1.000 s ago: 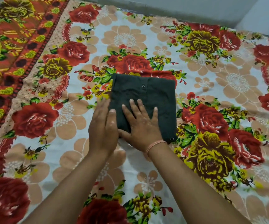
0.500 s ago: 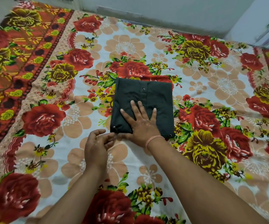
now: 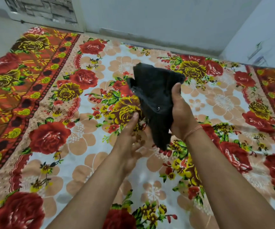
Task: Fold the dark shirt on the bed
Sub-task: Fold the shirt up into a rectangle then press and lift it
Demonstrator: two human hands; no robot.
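Above the middle of the bed (image 3: 224, 100), clear of the floral bedsheet (image 3: 87, 142), the dark shirt (image 3: 155, 100) hangs as a folded bundle in the right hand (image 3: 180, 116). That hand is clamped on the bundle's right side, thumb pressed on the front face and fingers hidden behind the cloth. The bundle tilts, its far corners lifted and its near end drooping toward the sheet; two small snaps or buttons show on its front. The left hand (image 3: 130, 138) is just beside the shirt's lower left edge, fingers loosely spread and gripping nothing, the thumb near the cloth; whether it touches cannot be told.

Judging by the compact shape, the folding itself seems done, and the step in hand looks like carrying the bundle off. The next move calls for support from the left hand under the sagging near end, so the layers do not slip open, before the shirt is set down flat.
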